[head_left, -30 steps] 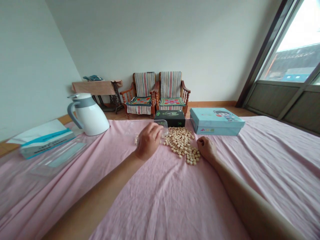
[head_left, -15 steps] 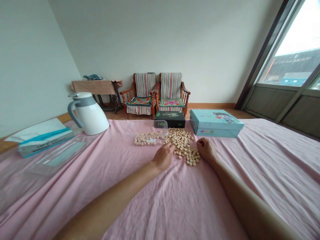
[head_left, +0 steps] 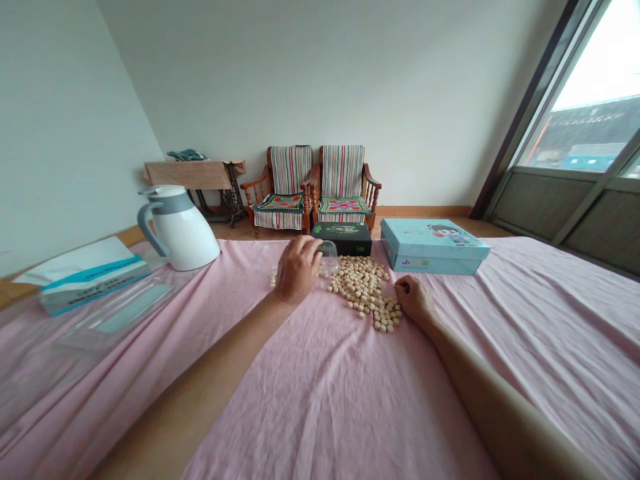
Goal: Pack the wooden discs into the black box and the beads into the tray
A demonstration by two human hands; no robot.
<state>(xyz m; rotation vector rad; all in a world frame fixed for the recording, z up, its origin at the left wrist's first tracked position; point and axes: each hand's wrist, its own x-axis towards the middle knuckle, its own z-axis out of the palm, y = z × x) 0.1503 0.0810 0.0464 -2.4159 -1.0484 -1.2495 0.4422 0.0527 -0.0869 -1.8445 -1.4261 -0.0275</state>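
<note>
My left hand [head_left: 299,270] is over the clear plastic container [head_left: 329,253], its fingers curled together and pointing down; whatever they may hold is hidden. Several small, pale beige, blocky pieces lie in that container, now mostly behind the hand. Just right of it spreads a loose pile of the same pieces [head_left: 361,280] on the pink cloth. At the pile's right edge my right hand [head_left: 415,297] rests on the cloth with its fingers curled in. Anything between those fingers is too small to make out.
Behind the pile stand a black box [head_left: 345,237] and a light blue box [head_left: 435,247]. On the left are a white jug [head_left: 185,233], a tissue pack [head_left: 95,277] and a clear plastic lid [head_left: 133,310]. The pink cloth [head_left: 320,400] has folds. Two chairs [head_left: 341,180] stand beyond the table.
My left hand has moved from the pile's left edge, up and leftward, to over the plastic container. My right hand has stayed in place beside the pile.
</note>
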